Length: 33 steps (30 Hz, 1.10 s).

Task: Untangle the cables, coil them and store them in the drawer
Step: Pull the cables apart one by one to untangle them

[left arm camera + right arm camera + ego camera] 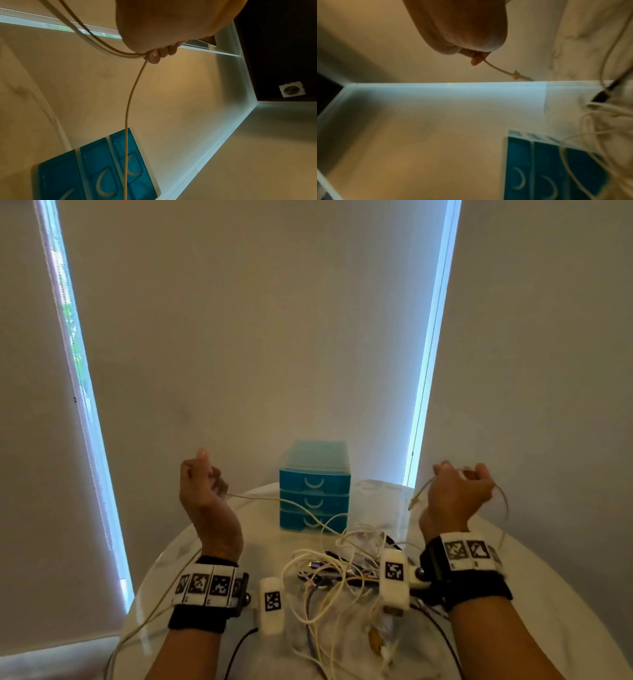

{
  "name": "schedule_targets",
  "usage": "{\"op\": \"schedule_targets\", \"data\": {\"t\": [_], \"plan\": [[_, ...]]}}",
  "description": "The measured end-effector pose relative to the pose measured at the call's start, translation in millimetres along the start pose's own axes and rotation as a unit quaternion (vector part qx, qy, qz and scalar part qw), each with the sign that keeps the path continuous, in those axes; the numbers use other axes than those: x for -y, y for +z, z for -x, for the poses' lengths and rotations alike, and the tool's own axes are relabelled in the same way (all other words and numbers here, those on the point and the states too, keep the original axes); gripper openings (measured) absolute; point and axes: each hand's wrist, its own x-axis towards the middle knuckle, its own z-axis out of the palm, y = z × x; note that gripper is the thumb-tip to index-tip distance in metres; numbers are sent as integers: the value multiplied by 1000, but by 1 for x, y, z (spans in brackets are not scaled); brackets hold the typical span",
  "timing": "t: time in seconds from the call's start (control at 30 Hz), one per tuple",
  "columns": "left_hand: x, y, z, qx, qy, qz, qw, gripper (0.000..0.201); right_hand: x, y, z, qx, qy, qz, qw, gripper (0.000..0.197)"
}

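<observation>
Both hands up w/ thin cream cable [260, 497]: left hand [202, 491] and right hand [457, 494] pinch it above tangled cable pile [342, 573] near blue plastic three-drawer box [314, 501]; draw out slowly, w/o snagging knots.

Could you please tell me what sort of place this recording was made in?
Probably a room at home: a round white table by windows with drawn blinds, bearing a small blue drawer unit and loose cables.

a round white table [534, 587] carries a blue drawer unit [314, 501] and tangled cables [337, 573].
</observation>
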Motion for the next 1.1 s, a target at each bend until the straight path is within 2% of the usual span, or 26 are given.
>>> {"op": "schedule_targets", "data": {"t": [0.03, 0.07, 0.1, 0.13, 0.17, 0.2, 0.23, 0.3, 0.33, 0.43, 0.53, 0.6, 0.67, 0.8, 0.87, 0.93, 0.97, 1.0, 1.1], "plan": [[1, 2, 3, 16, 12, -10, 1000, 29, 6, 25, 9, 56, 2, 4, 998, 66], [2, 4, 7, 39, 27, -24, 999, 28, 15, 51, 25, 172, 10, 12, 985, 66], [4, 6, 10, 66, 43, -35, 996, 28, 29, 77, 47, 337, 18, 40, 940, 69], [6, 6, 14, 93, 56, -43, 993, 27, 43, 100, 68, 502, 13, 88, 860, 76], [7, 6, 17, 115, 68, -55, 989, 25, 57, 117, 88, 625, -2, 128, 770, 83], [6, 7, 20, 132, 83, -70, 985, 22, 68, 127, 103, 683, -25, 145, 715, 85], [6, 7, 23, 146, 97, -81, 981, 20, 77, 131, 109, 689, -45, 140, 709, 81], [2, 8, 27, 162, 119, -91, 975, 24, 85, 122, 106, 623, -31, 80, 777, 55], [-1, 9, 29, 168, 122, -91, 974, 26, 82, 108, 98, 595, -10, 59, 802, 42], [-1, 12, 30, 195, 105, -135, 966, 22, 49, 46, 77, 546, 31, 115, 829, 31], [8, 15, 28, 246, 18, -225, 943, 36, 3, -8, 66, 464, 75, 175, 865, 26], [14, 16, 29, 312, -37, -270, 910, 44, -21, -30, 70, 442, 87, 184, 874, 23], [23, 15, 30, 366, -51, -334, 867, 43, -37, -42, 80, 455, 76, 185, 867, 22], [51, 9, 26, 473, -40, -404, 782, 36, -41, -44, 94, 488, 28, 168, 856, 31], [70, 6, 27, 532, -35, -431, 728, 43, -43, -46, 95, 494, -2, 170, 853, 34], [76, 6, 31, 569, -24, -447, 689, 51, -48, -49, 96, 481, -35, 201, 853, 30], [73, 7, 34, 575, -19, -453, 680, 54, -52, -51, 95, 469, -49, 214, 856, 25], [67, 9, 38, 573, -19, -450, 684, 55, -55, -54, 94, 454, -58, 219, 861, 20], [53, 13, 47, 587, -63, -422, 688, 67, -58, -61, 83, 372, -70, 213, 901, 15]]}}
